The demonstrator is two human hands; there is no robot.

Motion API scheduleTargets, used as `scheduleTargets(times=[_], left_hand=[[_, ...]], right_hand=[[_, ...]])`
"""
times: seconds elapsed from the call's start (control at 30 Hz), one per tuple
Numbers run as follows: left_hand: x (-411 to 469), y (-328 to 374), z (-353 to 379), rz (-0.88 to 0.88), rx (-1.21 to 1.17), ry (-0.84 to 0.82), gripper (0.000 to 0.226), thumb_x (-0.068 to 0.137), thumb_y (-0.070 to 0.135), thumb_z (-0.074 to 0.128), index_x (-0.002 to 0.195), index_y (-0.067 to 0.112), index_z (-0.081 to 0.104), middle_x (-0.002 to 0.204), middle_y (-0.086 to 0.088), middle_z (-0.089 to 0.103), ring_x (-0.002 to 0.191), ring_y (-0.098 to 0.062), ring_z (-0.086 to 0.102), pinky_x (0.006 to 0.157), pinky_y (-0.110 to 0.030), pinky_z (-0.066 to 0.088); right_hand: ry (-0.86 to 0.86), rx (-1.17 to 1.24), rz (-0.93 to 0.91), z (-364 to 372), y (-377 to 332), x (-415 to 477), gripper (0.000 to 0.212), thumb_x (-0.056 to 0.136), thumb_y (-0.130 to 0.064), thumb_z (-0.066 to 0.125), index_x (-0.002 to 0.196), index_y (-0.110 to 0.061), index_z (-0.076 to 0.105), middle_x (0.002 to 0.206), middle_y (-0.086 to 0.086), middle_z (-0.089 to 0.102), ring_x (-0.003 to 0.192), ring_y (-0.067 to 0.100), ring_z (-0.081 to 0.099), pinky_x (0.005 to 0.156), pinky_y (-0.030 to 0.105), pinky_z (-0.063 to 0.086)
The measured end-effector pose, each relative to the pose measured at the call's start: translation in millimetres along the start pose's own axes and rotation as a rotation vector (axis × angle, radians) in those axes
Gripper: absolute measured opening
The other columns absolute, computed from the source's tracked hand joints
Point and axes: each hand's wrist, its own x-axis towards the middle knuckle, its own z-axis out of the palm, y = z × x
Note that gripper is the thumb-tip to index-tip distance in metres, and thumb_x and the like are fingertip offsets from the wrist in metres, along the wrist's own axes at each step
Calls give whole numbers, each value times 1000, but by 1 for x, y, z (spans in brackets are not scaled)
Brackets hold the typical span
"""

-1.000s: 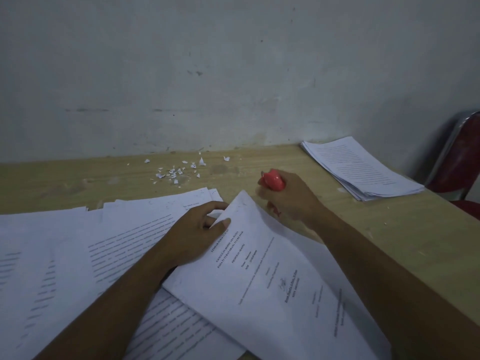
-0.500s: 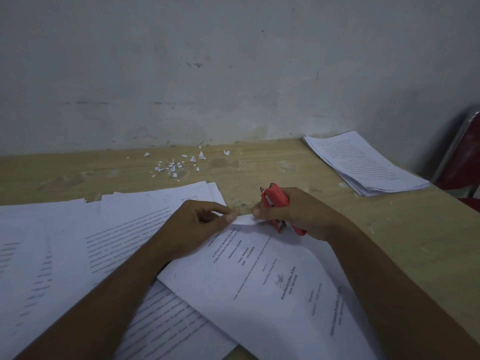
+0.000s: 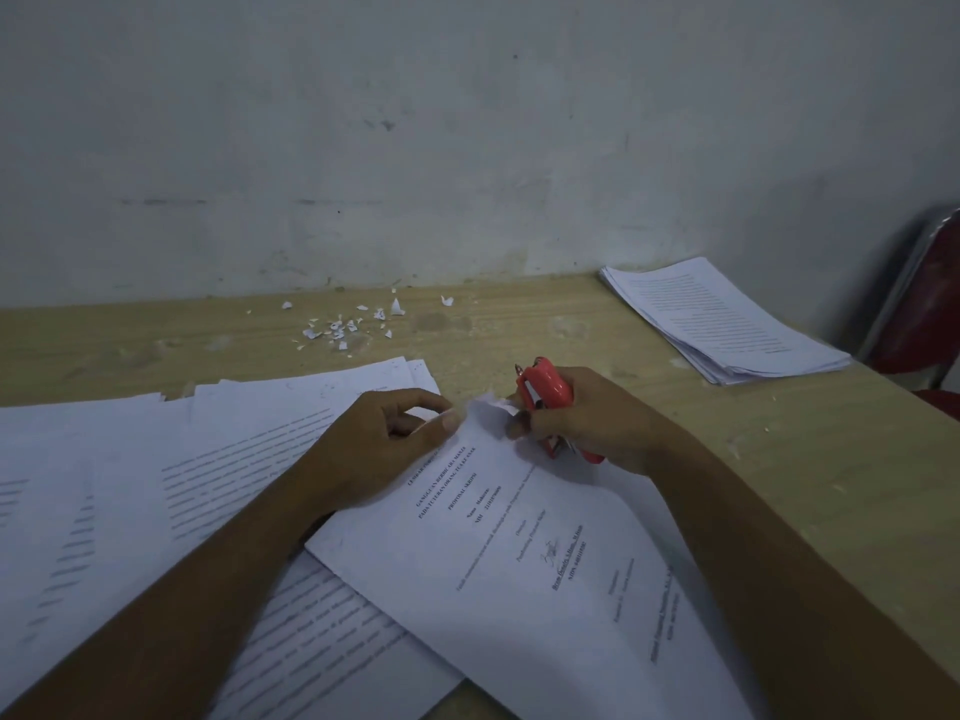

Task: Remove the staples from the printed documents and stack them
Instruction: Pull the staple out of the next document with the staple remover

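A printed document [image 3: 519,553] with a title page on top lies at an angle in front of me on the wooden table [image 3: 857,459]. My left hand [image 3: 384,444] pinches its top corner between thumb and fingers. My right hand [image 3: 587,423] grips a small red stapler [image 3: 548,392] and also touches the same corner, which is crumpled and lifted between the two hands. No staple is visible. A spread of printed sheets [image 3: 156,485] lies under my left arm.
A neat stack of printed pages [image 3: 727,319] lies at the far right of the table. Several small torn paper scraps [image 3: 348,324] are scattered near the grey wall. A dark red chair [image 3: 924,314] stands beyond the table's right edge.
My right hand came down from a raised position with the red stapler to the document's corner. The lifted page has dropped flat, and both hands now pinch the crumpled corner.
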Motion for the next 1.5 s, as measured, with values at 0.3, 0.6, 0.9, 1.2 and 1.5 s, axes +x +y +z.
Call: scheduleTargets(times=[0.3,0.6,0.9,1.2,1.5], left_hand=[[15,13,7,-24,93,118,18,95,29,61,87,18,74,78,7,75,68,3,65,65,-9,44],[14,9,8,-168,-76,161,25,95,30,61,81,18,77,70,12,74,60,7,63,58,-5,44],[17,9,3,-221,-74,82,26,98,30,56,85,18,74,73,9,73,63,2,66,60,-10,46],[18,10,4,-200,-5,38,30,101,30,51,82,21,73,70,10,73,60,6,64,56,-4,42],[17,13,4,-205,-26,89,28,98,34,55,81,24,75,65,15,72,59,7,65,54,-2,41]], right_hand=[[76,67,-14,9,0,4,25,86,-2,62,108,-14,65,91,13,75,78,21,69,67,23,50],[142,-162,-29,13,-6,2,40,80,-17,79,111,-24,54,102,-6,62,84,9,63,64,20,47],[132,-288,-72,19,-5,3,15,85,-23,74,97,-20,64,77,-5,65,60,7,60,59,20,46],[101,-232,-6,21,-4,4,17,80,-22,76,93,-21,66,78,-3,66,64,11,61,63,28,51],[156,-288,-9,32,-6,3,14,84,-24,71,95,-21,63,85,-5,65,72,12,62,64,23,49]])
